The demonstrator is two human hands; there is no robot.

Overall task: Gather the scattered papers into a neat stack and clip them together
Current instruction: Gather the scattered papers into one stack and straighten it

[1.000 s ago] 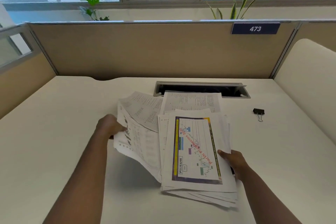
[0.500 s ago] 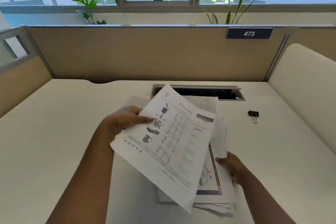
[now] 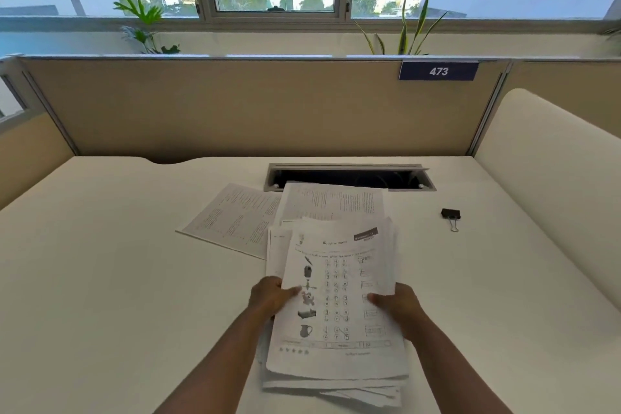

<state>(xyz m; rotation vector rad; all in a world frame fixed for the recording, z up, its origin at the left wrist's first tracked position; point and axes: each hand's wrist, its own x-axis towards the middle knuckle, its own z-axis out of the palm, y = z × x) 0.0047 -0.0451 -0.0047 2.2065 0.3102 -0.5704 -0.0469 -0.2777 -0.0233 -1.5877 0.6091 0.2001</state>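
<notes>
Now two hands, left hand [image 3: 270, 296] and right hand [image 3: 400, 307], hold one stack [image 3: 336, 312]; two loose sheets [image 3: 235, 217]; one binder clip [image 3: 451, 216].

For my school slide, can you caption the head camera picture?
Both hands, left hand and right hand, grip a paper stack; binder clip waits.

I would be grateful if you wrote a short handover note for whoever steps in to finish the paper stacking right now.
Left hand: grips the left edge of the stack, thumb on the top worksheet.
Right hand: grips the stack's right edge, thumb on top.
Stack: in front of the person on the desk, edges ragged, lower sheets fanning out.
Two loose sheets lie flat: one to the stack's far left, one behind it by the cable slot.
Binder clip: on the desk to the right, untouched.
Done: most papers gathered.
Left: add the two sheets, square the edges, clip.
</notes>
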